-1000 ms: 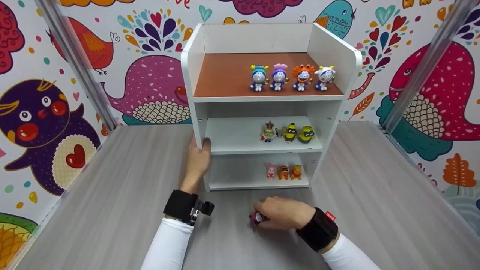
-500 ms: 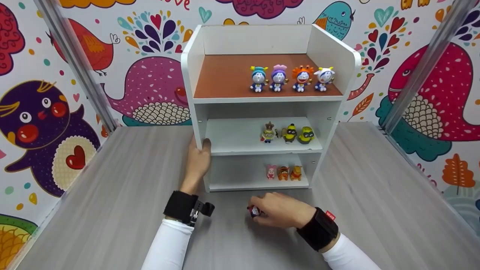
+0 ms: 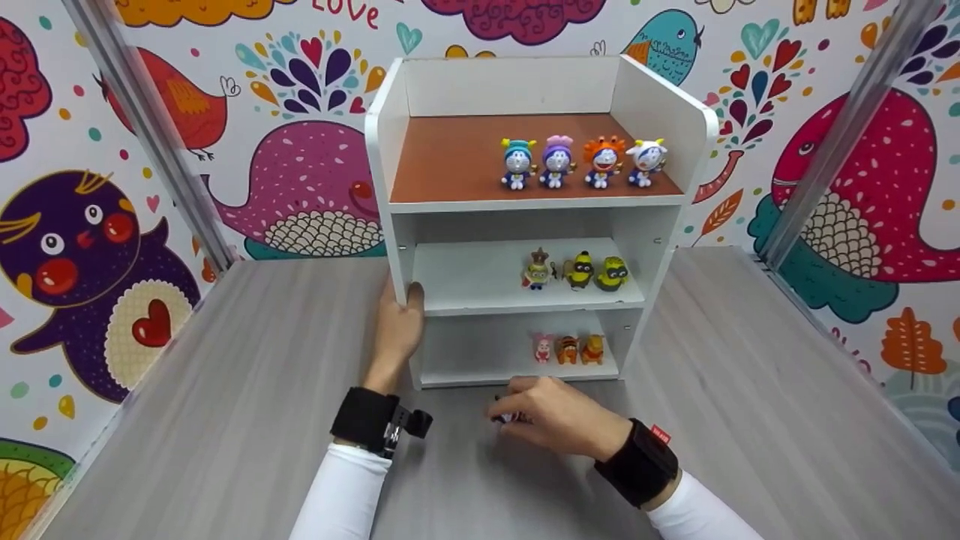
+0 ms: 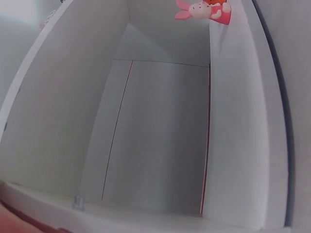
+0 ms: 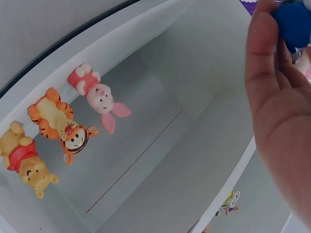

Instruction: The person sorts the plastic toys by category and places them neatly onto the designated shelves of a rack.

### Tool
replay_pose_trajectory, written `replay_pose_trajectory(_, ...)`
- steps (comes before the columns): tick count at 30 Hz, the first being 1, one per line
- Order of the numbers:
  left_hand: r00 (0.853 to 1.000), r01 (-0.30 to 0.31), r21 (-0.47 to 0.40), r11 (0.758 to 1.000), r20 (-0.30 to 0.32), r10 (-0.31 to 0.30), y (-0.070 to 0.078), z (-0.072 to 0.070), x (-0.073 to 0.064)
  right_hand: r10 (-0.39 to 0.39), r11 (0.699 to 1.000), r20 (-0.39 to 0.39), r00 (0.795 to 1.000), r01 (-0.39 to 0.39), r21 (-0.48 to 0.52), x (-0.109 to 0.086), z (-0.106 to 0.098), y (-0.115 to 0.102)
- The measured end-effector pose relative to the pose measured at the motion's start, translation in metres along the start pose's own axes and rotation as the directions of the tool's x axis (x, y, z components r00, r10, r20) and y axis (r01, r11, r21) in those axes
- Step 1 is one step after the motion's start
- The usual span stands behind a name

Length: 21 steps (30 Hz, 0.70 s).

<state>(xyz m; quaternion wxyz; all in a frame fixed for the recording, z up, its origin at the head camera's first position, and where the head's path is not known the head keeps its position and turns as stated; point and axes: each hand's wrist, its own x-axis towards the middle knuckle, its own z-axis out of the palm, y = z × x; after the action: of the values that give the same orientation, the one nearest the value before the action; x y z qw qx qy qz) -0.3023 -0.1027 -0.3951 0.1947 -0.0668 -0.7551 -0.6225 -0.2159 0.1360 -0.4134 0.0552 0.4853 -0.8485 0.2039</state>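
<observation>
My left hand (image 3: 397,330) grips the left side panel of a white shelf unit (image 3: 469,274), thumb on the front edge. Only a sliver of that hand (image 4: 17,223) shows in the left wrist view. In front of the bottom board, my right hand (image 3: 559,420) pinches a small figurine (image 3: 508,418), mostly covered by the fingers. In the right wrist view, a blue part of this figurine (image 5: 294,24) shows at the fingertips. Nearest to the right hand, a Piglet figurine (image 3: 542,348), a Tigger figurine (image 3: 568,349) and a Winnie the Pooh figurine (image 3: 592,349) stand on the bottom board.
Minion figurines (image 3: 580,271) stand right of centre on the middle board. Several Doraemon figurines (image 3: 556,162) line the front right of the brown top board (image 3: 450,165). Grey floor (image 3: 247,405) surrounds the unit, with patterned walls (image 3: 300,180) behind.
My right hand has moved a little forward, toward the bottom board, carrying the figurine, which is now more hidden by the fingers. The left hand keeps its grip on the side panel.
</observation>
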Motion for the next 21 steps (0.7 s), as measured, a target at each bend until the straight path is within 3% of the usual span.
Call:
replay_pose_trajectory(6,1.0,0.006,-0.001,1.0,0.004,-0.006,0.0,0.001,-0.001,0.046,0.998,-0.085,0.995,-0.042,0.043,-0.001,0.003,-0.001)
replay_pose_trajectory(14,1.0,0.01,0.007,1.0,-0.009,-0.01,-0.001,0.0,-0.003,0.15,0.987,-0.055,0.987,-0.146,0.068,0.0,-0.001,-0.008)
replay_pose_trajectory(17,1.0,0.013,0.006,1.0,-0.013,-0.012,-0.001,0.0,-0.003,0.128,0.99,-0.098,0.987,-0.121,0.072,0.001,-0.011,-0.015)
replay_pose_trajectory(19,1.0,0.012,0.004,1.0,-0.019,-0.012,-0.001,-0.001,-0.002,0.089,0.993,-0.171,0.981,-0.075,0.089,0.003,-0.024,-0.021)
replay_pose_trajectory(21,1.0,0.006,0.002,1.0,-0.025,-0.006,0.0,0.0,-0.001,0.017,0.996,-0.269,0.963,0.007,0.087,0.008,-0.04,-0.027)
